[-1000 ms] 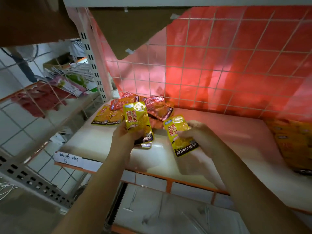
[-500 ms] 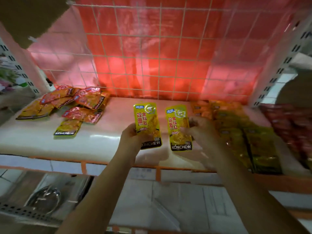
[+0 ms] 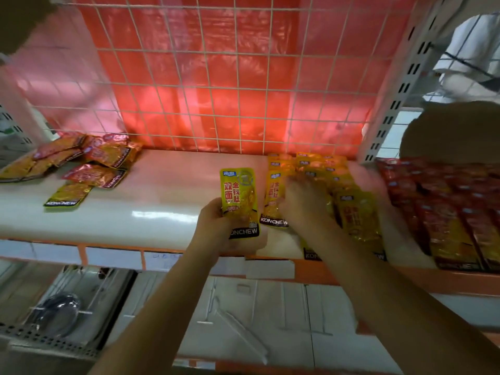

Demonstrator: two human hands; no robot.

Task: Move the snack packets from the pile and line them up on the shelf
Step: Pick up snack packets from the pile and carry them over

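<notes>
My left hand (image 3: 216, 226) grips a yellow Konchew snack packet (image 3: 238, 196) upright above the front of the white shelf (image 3: 151, 201). My right hand (image 3: 303, 204) is blurred and lies on a second yellow packet (image 3: 272, 204) at the left end of the row of yellow packets (image 3: 351, 209); its grip is unclear. The pile of red and yellow packets (image 3: 89, 163) lies at the shelf's back left, with one yellow packet (image 3: 67, 196) apart in front of it.
A row of red packets (image 3: 446, 212) fills the shelf's right end. A white wire grid with red plastic sheet (image 3: 216, 90) backs the shelf. A perforated upright post (image 3: 389, 109) stands at right. A lower shelf (image 3: 243, 315) lies below, with a wire rack at left.
The view swung right from the pile toward the rows. Both hands carried their yellow packets rightward; my right hand has brought its packet down beside the yellow row.
</notes>
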